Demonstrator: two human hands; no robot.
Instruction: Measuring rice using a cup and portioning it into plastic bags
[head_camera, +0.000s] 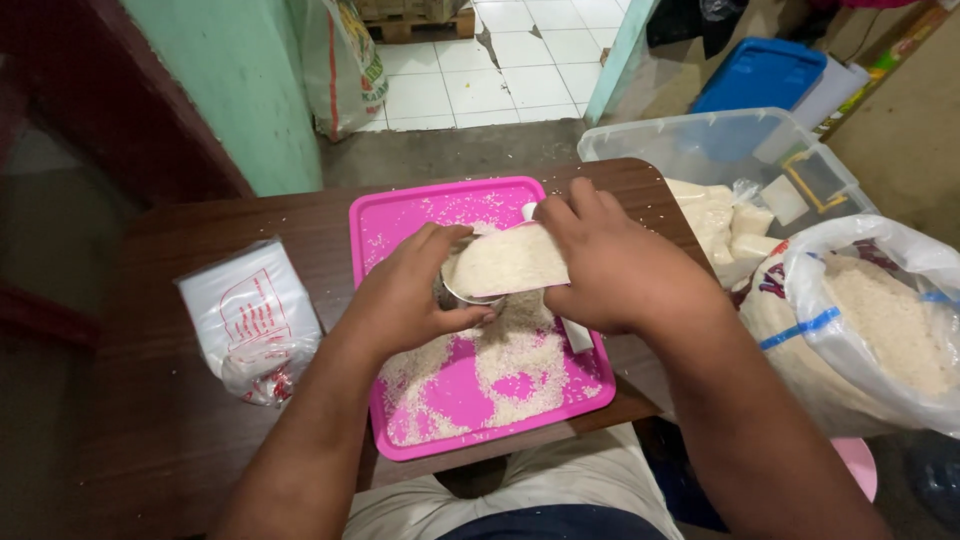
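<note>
Dark brown wood-grain tabletop (180, 420) fills most of the view, set on a grey concrete floor with white tiles further back and a pale green pillar (235, 80) behind it. On the table lies a bright pink rectangular plastic tray (375, 215), strewn with loose white rice grains (505, 375) heaped thickest toward its near half. Above the tray's middle, the left hand (400, 295) curls its fingers around a small round metal cup (470, 295), thumb toward the near rim and the others wrapped over the far side, so the grip is closed on it. The right hand (610, 265) presses fingers and thumb together on a small clear plastic bag filled with white rice (505, 262), which lies tilted over the cup's mouth; whether bag and cup touch cannot be told. I judge the bag soft and shifting, moderately heavy for its size, its film smooth and likely slippery, so it seems best held from the side near its open end with support under the belly. The cup looks stiff and light, easy to hold around its wall. Left of the tray rests a stack of empty clear plastic bags with red print (255, 320). To the right stand a large white woven sack of rice (870, 320) and a clear plastic storage bin (720, 140) holding filled bags, with a blue lid (760, 72) beyond.
</note>
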